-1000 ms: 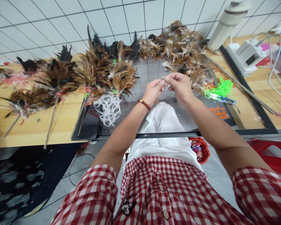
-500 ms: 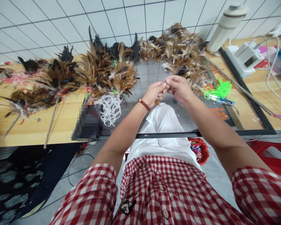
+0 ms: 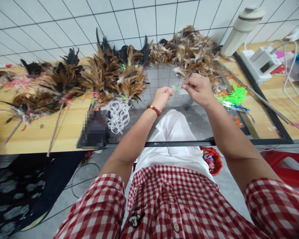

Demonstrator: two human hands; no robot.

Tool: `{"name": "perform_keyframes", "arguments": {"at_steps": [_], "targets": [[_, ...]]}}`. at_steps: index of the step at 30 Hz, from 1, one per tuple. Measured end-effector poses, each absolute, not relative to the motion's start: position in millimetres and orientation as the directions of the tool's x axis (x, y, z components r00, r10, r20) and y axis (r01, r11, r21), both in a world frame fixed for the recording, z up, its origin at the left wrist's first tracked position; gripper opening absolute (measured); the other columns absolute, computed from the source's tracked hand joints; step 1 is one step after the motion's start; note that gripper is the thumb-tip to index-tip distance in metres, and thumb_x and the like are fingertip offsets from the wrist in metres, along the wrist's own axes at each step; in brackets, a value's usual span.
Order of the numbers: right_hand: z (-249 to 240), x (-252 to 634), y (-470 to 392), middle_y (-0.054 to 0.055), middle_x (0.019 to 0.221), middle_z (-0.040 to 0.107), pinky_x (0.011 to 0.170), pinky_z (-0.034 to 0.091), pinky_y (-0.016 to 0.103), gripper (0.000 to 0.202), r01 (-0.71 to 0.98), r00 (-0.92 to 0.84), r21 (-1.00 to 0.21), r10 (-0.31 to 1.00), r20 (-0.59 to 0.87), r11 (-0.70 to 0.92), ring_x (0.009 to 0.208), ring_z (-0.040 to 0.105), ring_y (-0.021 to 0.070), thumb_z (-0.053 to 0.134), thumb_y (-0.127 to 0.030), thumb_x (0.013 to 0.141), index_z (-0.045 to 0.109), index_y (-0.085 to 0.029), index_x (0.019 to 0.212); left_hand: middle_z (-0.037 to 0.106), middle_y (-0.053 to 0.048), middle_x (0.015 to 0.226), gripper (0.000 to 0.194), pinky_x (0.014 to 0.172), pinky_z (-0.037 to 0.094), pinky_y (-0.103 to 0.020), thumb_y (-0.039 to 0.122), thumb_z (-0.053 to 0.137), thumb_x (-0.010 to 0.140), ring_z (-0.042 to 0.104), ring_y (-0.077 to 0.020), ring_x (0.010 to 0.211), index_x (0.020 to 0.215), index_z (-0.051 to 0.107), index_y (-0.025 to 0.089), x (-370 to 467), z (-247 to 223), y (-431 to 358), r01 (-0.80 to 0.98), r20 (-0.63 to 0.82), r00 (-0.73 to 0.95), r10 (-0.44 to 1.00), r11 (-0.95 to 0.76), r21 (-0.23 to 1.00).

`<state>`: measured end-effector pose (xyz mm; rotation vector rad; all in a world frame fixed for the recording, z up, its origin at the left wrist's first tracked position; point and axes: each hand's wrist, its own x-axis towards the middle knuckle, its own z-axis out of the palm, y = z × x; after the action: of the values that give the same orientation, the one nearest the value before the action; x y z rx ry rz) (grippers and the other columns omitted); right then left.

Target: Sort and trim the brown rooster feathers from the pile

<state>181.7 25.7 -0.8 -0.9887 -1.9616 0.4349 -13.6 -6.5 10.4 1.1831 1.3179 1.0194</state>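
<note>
Over the dark glass panel (image 3: pixel 154 127), my left hand (image 3: pixel 162 97) is closed in a pinch on a small feather bunch, mostly hidden by the fingers. Its pale end (image 3: pixel 173 87) sticks out past the thumb. A thin green strand (image 3: pixel 178 88) runs from that end to my right hand (image 3: pixel 199 89), whose thumb and forefinger pinch it taut. Brown feather bundles (image 3: pixel 132 83) lie beyond my left hand, some tied in green. A heap of loose brown feathers (image 3: pixel 189 49) lies behind my right hand.
To the right are green strands (image 3: pixel 236 94), blue-handled scissors (image 3: pixel 239 108), a thin stick (image 3: pixel 254 91), a power strip (image 3: pixel 260 64) and a bottle (image 3: pixel 243 30). A white ribbon tangle (image 3: pixel 117 116) lies left. Feather-topped sticks (image 3: pixel 56 129) reach the table edge. A red basket (image 3: pixel 218 162) stands below.
My hands, together before, have moved apart. The right hand has shifted right and turned, and the green strand now shows stretched between them.
</note>
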Motion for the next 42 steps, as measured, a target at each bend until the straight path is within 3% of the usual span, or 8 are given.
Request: {"name": "perform_keyframes", "arguments": {"at_steps": [9, 15, 21, 24, 27, 30, 34, 42], "targets": [[-3.9, 163.2, 19.0, 0.003, 0.077, 0.068, 0.079, 0.052, 0.036, 0.029, 0.282, -0.371, -0.712, 0.757, 0.538, 0.644, 0.077, 0.063, 0.0183, 0.074, -0.049, 0.088, 0.076, -0.022, 0.077, 0.048, 0.005, 0.056, 0.030, 0.057, 0.031, -0.024, 0.012, 0.056, 0.095, 0.039, -0.0060, 0.052, 0.067, 0.064, 0.015, -14.9, 15.2, -18.8, 0.239, -0.128, 0.535, 0.835, -0.004, 0.971], [-17.6, 164.6, 29.9, 0.000, 0.065, 0.063, 0.066, 0.044, 0.029, 0.025, 0.276, -0.254, -0.876, 0.909, 0.331, 0.396, 0.065, 0.054, 0.0136, 0.075, -0.041, 0.080, 0.072, -0.018, 0.069, 0.047, 0.005, 0.059, 0.028, 0.050, 0.024, -0.022, 0.026, 0.065, 0.097, 0.030, -0.0035, 0.046, 0.071, 0.062, 0.017, -13.6, 11.7, -15.2, 0.014, -0.058, 0.421, 0.905, 0.057, 0.998], [-17.2, 155.7, 16.8, 0.005, 0.071, 0.064, 0.071, 0.042, 0.033, 0.017, 0.494, -0.431, -0.533, 0.726, 0.535, 0.687, 0.071, 0.057, 0.0183, 0.063, -0.026, 0.082, 0.072, -0.018, 0.070, 0.050, 0.004, 0.058, 0.027, 0.058, 0.031, -0.024, 0.020, 0.058, 0.095, 0.038, -0.0090, 0.054, 0.069, 0.063, 0.018, -16.7, -9.3, 3.5, 0.204, 0.017, 0.018, 1.000, -0.021, 0.979], [-13.3, 154.5, 10.6, 0.008, 0.076, 0.066, 0.074, 0.044, 0.037, 0.020, 0.526, -0.507, -0.355, 0.620, 0.598, 0.773, 0.077, 0.060, 0.0217, 0.058, -0.028, 0.087, 0.073, -0.020, 0.075, 0.058, -0.001, 0.064, 0.026, 0.069, 0.036, -0.028, 0.013, 0.057, 0.089, 0.049, -0.0145, 0.066, 0.065, 0.061, 0.019, -19.5, -11.2, 2.0, 0.502, 0.160, 0.090, 0.983, -0.184, 0.845], [-8.8, 157.9, 11.1, 0.008, 0.079, 0.066, 0.074, 0.046, 0.037, 0.025, 0.523, -0.413, -0.408, 0.642, 0.646, 0.748, 0.078, 0.060, 0.0217, 0.060, -0.035, 0.091, 0.073, -0.020, 0.075, 0.065, -0.004, 0.074, 0.023, 0.075, 0.037, -0.032, 0.012, 0.056, 0.088, 0.054, -0.0175, 0.074, 0.067, 0.062, 0.019, -19.4, -7.3, -6.4, 0.598, 0.276, 0.313, 0.909, -0.414, 0.686], [-4.9, 162.1, 16.0, 0.005, 0.076, 0.065, 0.071, 0.048, 0.035, 0.034, 0.402, -0.320, -0.593, 0.714, 0.623, 0.698, 0.074, 0.059, 0.0188, 0.068, -0.050, 0.090, 0.074, -0.021, 0.074, 0.061, -0.003, 0.068, 0.028, 0.072, 0.036, -0.031, 0.024, 0.061, 0.091, 0.050, -0.0155, 0.068, 0.063, 0.060, 0.019, -16.9, -3.4, -12.1, 0.512, 0.283, 0.374, 0.883, -0.451, 0.731], [-3.2, 160.6, 18.7, 0.003, 0.082, 0.069, 0.068, 0.050, 0.031, 0.049, 0.179, -0.153, -0.832, 0.850, 0.504, 0.525, 0.073, 0.058, 0.0150, 0.076, -0.071, 0.081, 0.078, -0.022, 0.084, 0.059, 0.000, 0.066, 0.032, 0.060, 0.031, -0.025, 0.034, 0.059, 0.096, 0.041, -0.0085, 0.057, 0.070, 0.065, 0.018, -12.2, -0.9, -11.2, 0.114, 0.090, 0.239, 0.967, -0.120, 0.986], [-11.4, 133.5, 1.9, 0.003, 0.101, 0.075, 0.061, 0.051, 0.027, 0.066, -0.012, -0.222, -0.950, 0.925, 0.307, 0.313, 0.066, 0.056, 0.0100, 0.089, -0.069, 0.065, 0.078, -0.023, 0.111, 0.057, 0.004, 0.069, 0.017, 0.046, 0.017, -0.018, 0.022, 0.061, 0.098, 0.032, -0.0012, 0.047, 0.084, 0.067, 0.015, -8.0, 12.2, -13.9, -0.364, -0.168, -0.004, 0.986, 0.156, 0.918]]}}
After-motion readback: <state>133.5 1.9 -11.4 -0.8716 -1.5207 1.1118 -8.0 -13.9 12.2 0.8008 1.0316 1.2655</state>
